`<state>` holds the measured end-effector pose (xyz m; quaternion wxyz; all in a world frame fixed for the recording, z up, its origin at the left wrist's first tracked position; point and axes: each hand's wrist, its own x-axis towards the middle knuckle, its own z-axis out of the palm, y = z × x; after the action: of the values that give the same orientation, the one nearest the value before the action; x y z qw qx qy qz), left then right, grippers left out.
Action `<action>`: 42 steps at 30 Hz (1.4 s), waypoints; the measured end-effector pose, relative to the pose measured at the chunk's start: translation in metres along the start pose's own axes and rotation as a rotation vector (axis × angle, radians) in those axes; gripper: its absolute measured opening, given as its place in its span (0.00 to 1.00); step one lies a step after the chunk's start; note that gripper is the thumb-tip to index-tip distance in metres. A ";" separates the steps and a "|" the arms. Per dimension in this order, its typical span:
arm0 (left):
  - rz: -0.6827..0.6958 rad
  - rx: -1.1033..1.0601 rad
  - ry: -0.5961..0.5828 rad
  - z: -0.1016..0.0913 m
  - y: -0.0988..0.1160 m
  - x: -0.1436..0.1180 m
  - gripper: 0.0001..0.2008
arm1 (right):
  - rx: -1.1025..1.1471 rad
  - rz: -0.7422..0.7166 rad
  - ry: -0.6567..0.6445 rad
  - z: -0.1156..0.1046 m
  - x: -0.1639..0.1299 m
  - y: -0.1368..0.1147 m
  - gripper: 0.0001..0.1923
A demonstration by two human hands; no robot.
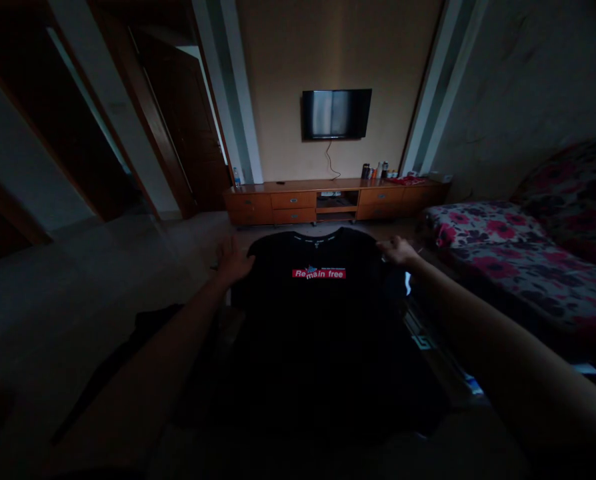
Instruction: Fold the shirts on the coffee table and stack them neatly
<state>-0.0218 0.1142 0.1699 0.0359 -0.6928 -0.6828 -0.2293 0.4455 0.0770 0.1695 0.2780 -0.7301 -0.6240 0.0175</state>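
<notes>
Black cotton T-shirt (318,313) with red chest band reading "Remain free" lay spread flat, front up, collar toward far wall, on low dim surface before person. Left hand (234,261) rested flat, fingers spread, on shirt's left shoulder edge. Right hand (398,251) at right shoulder, fingers curled on fabric; whether pinching, could not tell. Hands well apart. Beyond: long orange-brown wooden cabinet (335,200) against wall, dark flat wall-mounted television (337,114) above. Right: red-and-black floral bedding (508,253).
</notes>
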 end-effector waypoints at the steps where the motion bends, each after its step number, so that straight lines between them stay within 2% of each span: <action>1: 0.070 0.009 -0.076 0.021 -0.001 -0.009 0.37 | -0.025 0.014 -0.036 0.019 -0.006 0.001 0.33; 3: 0.203 0.044 -0.120 0.055 0.001 -0.037 0.32 | -0.105 -0.065 -0.159 0.050 -0.030 0.003 0.32; 5: 0.315 0.052 -0.137 0.078 0.006 -0.071 0.28 | -0.146 -0.105 -0.262 0.073 -0.061 0.003 0.31; 9: 0.379 0.042 -0.235 0.106 0.017 -0.131 0.29 | -0.231 -0.047 -0.337 0.104 -0.121 0.002 0.32; 12: 0.431 0.036 -0.333 0.120 0.013 -0.161 0.32 | -0.325 0.017 -0.339 0.124 -0.156 0.007 0.35; 17: 0.382 0.049 -0.391 0.125 -0.001 -0.187 0.34 | -0.346 0.092 -0.346 0.138 -0.193 0.014 0.37; 24: 0.386 0.059 -0.383 0.113 -0.008 -0.214 0.34 | -0.330 0.102 -0.353 0.123 -0.224 0.006 0.37; 29: 0.364 0.016 -0.370 0.113 -0.011 -0.221 0.34 | -0.387 0.072 -0.273 0.122 -0.231 0.003 0.38; 31: 0.323 -0.045 -0.377 0.113 -0.008 -0.216 0.33 | -0.420 0.027 -0.230 0.124 -0.229 0.002 0.38; 34: 0.230 -0.187 -0.351 0.110 -0.006 -0.199 0.26 | -0.383 -0.067 -0.259 0.128 -0.225 0.003 0.36; 36: 0.114 -0.219 -0.250 0.104 -0.009 -0.182 0.19 | -0.334 -0.068 -0.302 0.131 -0.222 0.005 0.35; 39: -0.140 -0.080 -0.051 0.092 -0.021 -0.159 0.15 | -0.296 -0.041 -0.303 0.135 -0.220 0.010 0.35; 40: -0.205 -0.019 -0.030 0.089 -0.026 -0.154 0.15 | -0.290 -0.042 -0.295 0.136 -0.219 0.011 0.34; 42: -0.305 0.093 -0.071 0.085 -0.036 -0.145 0.19 | -0.282 -0.045 -0.286 0.138 -0.219 0.013 0.34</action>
<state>-0.0284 0.0123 0.0309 0.0085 -0.5864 -0.7907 -0.1757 0.3574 -0.0727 -0.0226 0.0819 -0.7377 -0.6696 0.0271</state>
